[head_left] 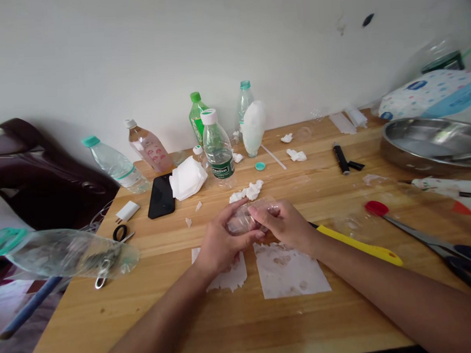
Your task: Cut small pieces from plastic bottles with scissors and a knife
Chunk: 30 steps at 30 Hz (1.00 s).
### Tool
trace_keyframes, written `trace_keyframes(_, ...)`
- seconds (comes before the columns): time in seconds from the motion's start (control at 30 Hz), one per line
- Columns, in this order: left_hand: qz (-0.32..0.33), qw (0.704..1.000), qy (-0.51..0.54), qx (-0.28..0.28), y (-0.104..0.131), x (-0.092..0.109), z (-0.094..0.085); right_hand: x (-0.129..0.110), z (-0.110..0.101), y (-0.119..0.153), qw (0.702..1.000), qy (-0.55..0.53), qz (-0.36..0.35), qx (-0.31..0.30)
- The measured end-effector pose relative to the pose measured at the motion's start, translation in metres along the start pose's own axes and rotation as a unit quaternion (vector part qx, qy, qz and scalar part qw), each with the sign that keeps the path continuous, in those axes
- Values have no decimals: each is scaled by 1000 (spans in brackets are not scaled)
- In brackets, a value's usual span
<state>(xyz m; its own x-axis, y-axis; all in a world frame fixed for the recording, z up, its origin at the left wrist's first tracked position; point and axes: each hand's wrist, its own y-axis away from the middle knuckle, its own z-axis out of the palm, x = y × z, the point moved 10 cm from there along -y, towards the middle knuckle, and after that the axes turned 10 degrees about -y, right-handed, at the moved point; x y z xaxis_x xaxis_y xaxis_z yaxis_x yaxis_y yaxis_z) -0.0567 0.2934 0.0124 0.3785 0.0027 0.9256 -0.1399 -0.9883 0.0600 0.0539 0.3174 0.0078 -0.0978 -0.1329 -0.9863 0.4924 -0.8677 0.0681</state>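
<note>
Between my two hands, near the middle of the table, is a clear piece of plastic point(241, 221), perhaps cut from a bottle; its exact shape is partly covered by fingers. My left hand point(218, 239) wraps round its left side. From the right, my right hand point(284, 224) grips it with the thumb on top. Below the hands lie two torn pieces of white paper point(290, 278), the right one with damp stains. Crumpled white tissue point(249, 191) sits just beyond the fingers. A yellow-handled cutter point(359, 246) rests beside my right forearm, partly hidden under it.
Several bottles stand at the back, among them a Cestbon bottle point(219, 156). At left are a black phone point(161, 196), a white charger point(127, 211) and a large clear bottle point(67, 251) lying down. Scissors point(425, 238) and a metal basin point(406, 156) are at right.
</note>
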Motion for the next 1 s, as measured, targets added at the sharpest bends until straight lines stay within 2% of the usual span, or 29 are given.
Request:
trace_keyframes(0.1, 0, 1000, 24, -3, 1, -2, 0, -5, 0, 0, 1000, -21, -8, -21)
trace_keyframes(0.27, 117, 991, -67, 1, 0, 16, -8, -1, 8, 5, 990, -50, 43, -124)
trace_keyframes(0.33, 101, 993, -61, -27, -2, 13, -5, 0, 5, 7, 990, -33, 53, -123)
trace_keyframes(0.43, 27, 997, -2, -69, -4, 2, 1, 0, 1, 7, 994, -17, 50, -98)
trace_keyframes(0.53, -9, 997, 33, -75, -4, -2, 4, 3, -1, 7, 996, -19, 56, -71)
trace_keyframes(0.63, -17, 996, 35, -74, -2, -4, 6, 6, -2, 6, 996, -34, 63, -54)
trace_keyframes(0.77, 2, 998, 39, -46, -1, -2, 4, 8, -2, 4, 995, -64, 64, -51)
trace_keyframes(1.0, -2, 997, 50, -50, -3, -4, 1, 8, 4, 4, 987, -95, 99, -89)
